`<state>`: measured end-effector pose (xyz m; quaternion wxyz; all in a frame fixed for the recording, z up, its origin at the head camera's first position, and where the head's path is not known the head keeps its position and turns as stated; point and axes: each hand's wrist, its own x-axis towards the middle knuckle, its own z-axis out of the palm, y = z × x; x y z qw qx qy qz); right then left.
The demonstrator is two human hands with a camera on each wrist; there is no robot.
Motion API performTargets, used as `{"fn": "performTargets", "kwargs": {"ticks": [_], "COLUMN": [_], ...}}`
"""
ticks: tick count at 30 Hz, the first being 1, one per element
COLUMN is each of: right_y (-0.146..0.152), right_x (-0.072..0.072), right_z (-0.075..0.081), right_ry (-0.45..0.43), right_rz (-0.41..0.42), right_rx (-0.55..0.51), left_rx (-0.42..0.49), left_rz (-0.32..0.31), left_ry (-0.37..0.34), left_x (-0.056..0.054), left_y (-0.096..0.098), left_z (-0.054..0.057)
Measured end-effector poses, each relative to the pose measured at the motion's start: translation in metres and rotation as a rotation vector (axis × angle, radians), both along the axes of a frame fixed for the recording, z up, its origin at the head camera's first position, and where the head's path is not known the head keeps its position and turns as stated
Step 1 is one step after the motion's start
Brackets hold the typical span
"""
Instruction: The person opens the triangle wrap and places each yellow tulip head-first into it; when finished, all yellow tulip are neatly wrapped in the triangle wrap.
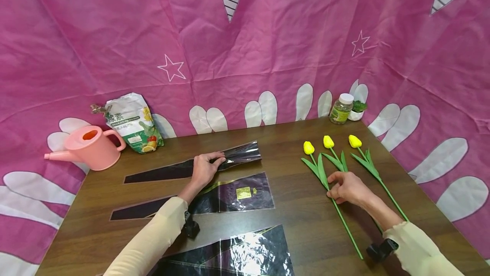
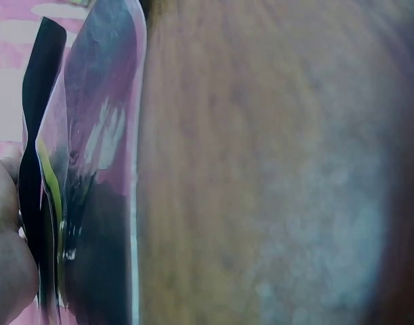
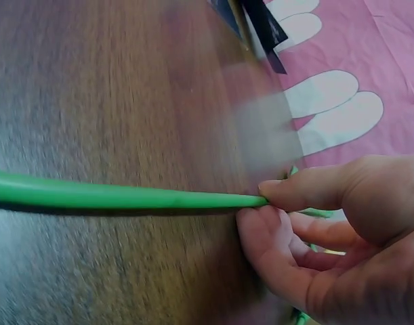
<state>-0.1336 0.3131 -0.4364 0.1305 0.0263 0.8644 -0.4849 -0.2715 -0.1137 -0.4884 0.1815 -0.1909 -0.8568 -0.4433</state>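
Three yellow artificial tulips with green stems lie on the table's right side. My right hand pinches the stem of the leftmost tulip between thumb and fingers; the right wrist view shows this green stem close up. The middle tulip passes partly under that hand, and the right tulip lies beside it. At the left, my left hand pinches the farthest black-and-clear plastic flower sleeve, whose wide end bulges up. In the left wrist view the sleeve's film stands beside the fingers.
A second flower sleeve with a gold label and a shiny third sleeve lie nearer me. At the back left are a pink watering can and a clipped bag. A lidded jar and small potted plant stand back right.
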Motion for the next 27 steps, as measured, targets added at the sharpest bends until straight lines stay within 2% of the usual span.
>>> {"fn": "performTargets", "kwargs": {"ticks": [8, 15, 20, 27], "right_y": [-0.002, -0.006, -0.017, -0.032], "right_x": [0.004, 0.000, -0.013, -0.041], "right_z": [-0.001, 0.000, 0.006, 0.017], "right_ry": [-0.048, -0.057, 0.011, 0.124], "right_rz": [0.036, -0.002, -0.061, -0.192], "right_rx": [-0.154, -0.263, -0.400, -0.604], "left_rx": [-0.002, -0.001, 0.002, 0.022], "left_rz": [0.009, 0.011, -0.001, -0.033], "left_ry": [-0.006, 0.003, 0.031, 0.043], "left_x": [0.002, 0.001, 0.001, 0.001], "left_y": [0.001, 0.000, -0.001, 0.002], "left_z": [0.001, 0.000, -0.001, -0.002]}}
